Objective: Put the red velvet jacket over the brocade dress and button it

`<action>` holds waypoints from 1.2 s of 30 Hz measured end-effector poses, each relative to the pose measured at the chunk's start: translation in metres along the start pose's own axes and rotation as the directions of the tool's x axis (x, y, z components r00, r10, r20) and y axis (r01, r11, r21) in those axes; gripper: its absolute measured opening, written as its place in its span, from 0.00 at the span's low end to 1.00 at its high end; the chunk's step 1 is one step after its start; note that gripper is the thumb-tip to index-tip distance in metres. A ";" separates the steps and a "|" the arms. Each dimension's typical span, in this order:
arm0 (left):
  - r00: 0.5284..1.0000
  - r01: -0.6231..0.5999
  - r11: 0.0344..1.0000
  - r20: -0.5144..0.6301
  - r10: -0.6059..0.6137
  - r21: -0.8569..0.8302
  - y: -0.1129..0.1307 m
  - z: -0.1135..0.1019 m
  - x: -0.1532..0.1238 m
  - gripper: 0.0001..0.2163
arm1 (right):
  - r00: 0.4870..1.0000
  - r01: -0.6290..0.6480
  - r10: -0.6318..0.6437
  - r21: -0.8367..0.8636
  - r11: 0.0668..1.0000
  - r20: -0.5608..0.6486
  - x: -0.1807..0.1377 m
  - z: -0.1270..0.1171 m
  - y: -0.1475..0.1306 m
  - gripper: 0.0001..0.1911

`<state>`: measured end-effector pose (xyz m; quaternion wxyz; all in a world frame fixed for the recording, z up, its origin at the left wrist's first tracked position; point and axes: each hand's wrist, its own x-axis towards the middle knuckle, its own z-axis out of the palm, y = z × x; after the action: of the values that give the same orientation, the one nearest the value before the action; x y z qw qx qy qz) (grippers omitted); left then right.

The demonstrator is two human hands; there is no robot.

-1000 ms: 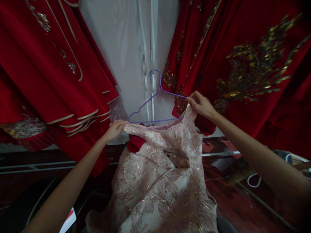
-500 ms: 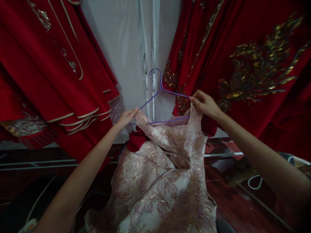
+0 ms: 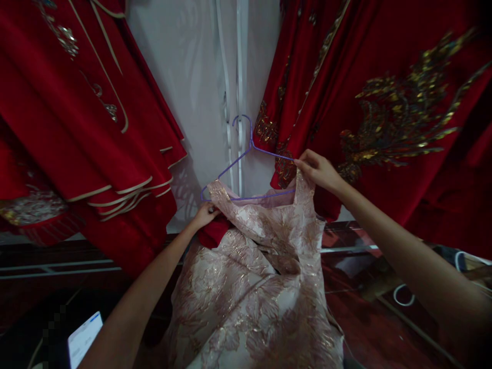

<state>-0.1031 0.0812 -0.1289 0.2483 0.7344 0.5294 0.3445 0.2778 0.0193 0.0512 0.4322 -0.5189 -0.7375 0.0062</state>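
The pale dress [image 3: 265,302] is spread below the purple hanger [image 3: 251,145], its left strap [image 3: 220,193] looped over it. Hanger and right strap [image 3: 305,188] are pinched together by the right hand [image 3: 318,170]; whether cloth is gripped by the left hand [image 3: 205,214], curled beside the left strap, cannot be told in this dimness. The hanger is best steadied on the right while the left strap is straightened without tugging.

No words, brands or numbers can be read; the lit phone [image 3: 85,337] at near left shows marks too small to make out.
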 end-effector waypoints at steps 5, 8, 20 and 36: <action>0.991 0.134 0.947 0.019 -0.134 -0.291 0.021 -0.055 0.020 0.11 | 0.999 -0.008 0.005 0.058 0.998 0.052 0.001 -0.001 -0.003 0.16; 0.972 0.233 0.923 0.107 -0.209 -0.306 0.053 -0.093 0.032 0.08 | 0.998 -0.018 0.015 0.040 0.999 0.065 -0.001 -0.003 -0.009 0.15; 0.972 -0.208 0.878 0.013 0.237 -0.432 0.229 -0.094 0.025 0.15 | 0.978 -0.061 0.055 0.026 0.998 0.200 -0.009 -0.023 -0.036 0.22; 0.922 -0.335 0.942 0.207 0.327 0.002 0.155 -0.100 0.036 0.08 | 0.247 -0.308 0.123 -0.043 0.950 0.961 0.060 0.058 -0.066 0.21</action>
<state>-0.0793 0.0665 0.0569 0.2257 0.8492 0.3759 0.2943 0.1851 0.0607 0.0834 -0.0621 -0.4719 -0.7663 0.4316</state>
